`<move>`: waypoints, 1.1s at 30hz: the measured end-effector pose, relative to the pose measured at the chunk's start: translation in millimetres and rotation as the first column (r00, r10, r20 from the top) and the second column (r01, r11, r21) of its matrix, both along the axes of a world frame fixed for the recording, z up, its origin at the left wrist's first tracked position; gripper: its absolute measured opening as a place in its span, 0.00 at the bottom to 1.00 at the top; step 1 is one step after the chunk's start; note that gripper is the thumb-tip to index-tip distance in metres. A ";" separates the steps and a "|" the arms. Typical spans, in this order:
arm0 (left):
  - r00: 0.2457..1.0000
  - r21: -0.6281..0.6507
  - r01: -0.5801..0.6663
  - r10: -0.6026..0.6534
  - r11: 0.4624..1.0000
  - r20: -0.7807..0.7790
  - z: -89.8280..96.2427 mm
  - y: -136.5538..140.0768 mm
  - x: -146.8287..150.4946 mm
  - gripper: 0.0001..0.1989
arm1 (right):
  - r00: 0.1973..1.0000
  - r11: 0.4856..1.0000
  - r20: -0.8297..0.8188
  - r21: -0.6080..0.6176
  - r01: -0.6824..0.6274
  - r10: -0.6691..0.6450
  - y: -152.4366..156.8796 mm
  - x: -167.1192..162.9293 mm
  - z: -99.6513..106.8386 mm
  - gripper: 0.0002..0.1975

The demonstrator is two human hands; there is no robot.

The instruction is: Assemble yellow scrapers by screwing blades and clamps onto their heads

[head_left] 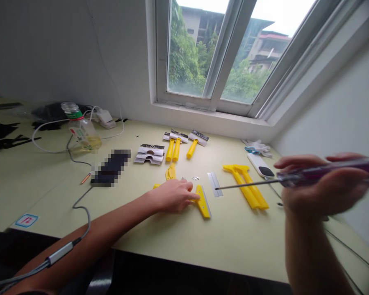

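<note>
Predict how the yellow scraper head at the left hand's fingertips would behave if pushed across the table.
The yellow scraper head would probably stay stiff, since its long sides look straight and unbent. It seems unlikely to roll, as its shape is long and flattish rather than round. It might slide fairly easily, because its face and the table both look smooth.

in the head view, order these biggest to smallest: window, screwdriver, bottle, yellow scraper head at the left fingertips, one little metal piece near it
1. Window
2. Screwdriver and bottle: unsure; the screwdriver looks longer but is nearer the camera, partly covered by the right hand
3. Yellow scraper head
4. Little metal piece
</note>
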State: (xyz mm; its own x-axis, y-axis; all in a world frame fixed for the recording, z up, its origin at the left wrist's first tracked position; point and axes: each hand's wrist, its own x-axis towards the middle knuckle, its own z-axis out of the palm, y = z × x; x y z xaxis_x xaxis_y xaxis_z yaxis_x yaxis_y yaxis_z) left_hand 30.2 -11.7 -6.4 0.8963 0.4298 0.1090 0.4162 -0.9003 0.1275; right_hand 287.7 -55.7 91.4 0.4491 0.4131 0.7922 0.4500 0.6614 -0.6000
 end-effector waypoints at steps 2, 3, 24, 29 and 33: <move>1.000 -0.017 0.006 -0.006 1.000 0.007 -3.9 0.6 1.1 0.15 | 0.997 0.997 -0.034 0.039 -0.071 0.073 15.9 -13.3 -7.6 0.16; 1.000 -0.024 0.002 -0.002 1.000 0.014 -5.4 0.1 0.2 0.16 | 0.991 0.992 -0.042 0.038 -0.122 0.123 22.1 -17.8 -14.8 0.16; 1.000 -0.044 -0.029 0.029 0.999 0.007 -7.6 -5.0 -6.5 0.17 | 0.986 0.984 -0.078 -0.081 -0.156 0.150 43.7 -14.7 -59.6 0.15; 0.999 -0.050 -0.032 0.033 0.998 0.019 -4.6 -6.3 -6.7 0.17 | 0.989 0.987 -0.076 -0.096 -0.130 0.123 45.7 -11.7 -60.7 0.14; 0.999 -0.039 -0.034 0.035 0.999 0.024 -5.6 -6.2 -6.8 0.17 | 0.974 0.971 -0.022 -0.079 -0.224 0.223 43.2 -14.2 -55.7 0.15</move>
